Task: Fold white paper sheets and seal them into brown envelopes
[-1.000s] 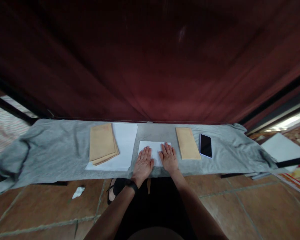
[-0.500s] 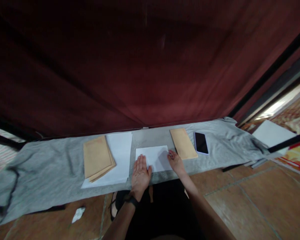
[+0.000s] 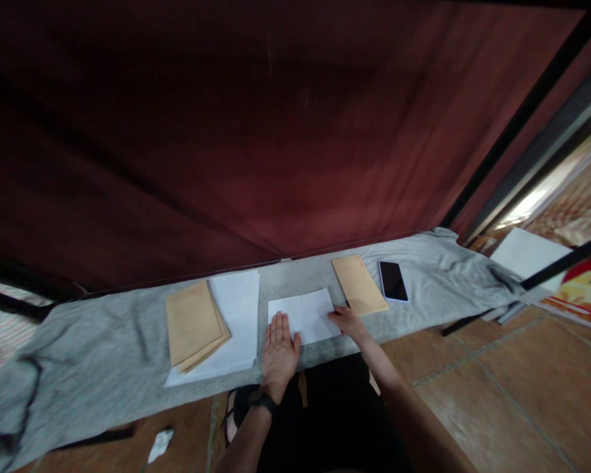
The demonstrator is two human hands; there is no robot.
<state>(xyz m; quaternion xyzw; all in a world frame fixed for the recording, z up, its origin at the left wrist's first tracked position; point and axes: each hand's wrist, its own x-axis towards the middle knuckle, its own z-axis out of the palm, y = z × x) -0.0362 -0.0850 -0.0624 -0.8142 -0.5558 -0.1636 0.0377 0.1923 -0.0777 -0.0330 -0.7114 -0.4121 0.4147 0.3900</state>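
Observation:
A white sheet of paper (image 3: 308,315) lies in front of me on the grey cloth, with a faint crease line near its upper edge. My left hand (image 3: 280,351) rests flat on its left part, fingers stretched out and pressed down. At the sheet's right edge is my right hand (image 3: 349,323), its thumb and fingers closed on the paper's border. Just beyond that hand a brown envelope (image 3: 358,284) lies at a slant. To the left, several brown envelopes (image 3: 193,322) are fanned on top of a stack of white paper (image 3: 241,315).
A phone (image 3: 393,281) with a dark screen lies right of the single envelope. Grey cloth (image 3: 103,348) covers the narrow bench. Behind it hangs a dark red curtain (image 3: 285,164). A crumpled white tissue (image 3: 161,445) is on the tiled floor.
My right hand has slid slightly nearer to me along the sheet's right edge, and its fingers are placed differently. My left hand stays flat on the paper. The camera view has tilted slightly.

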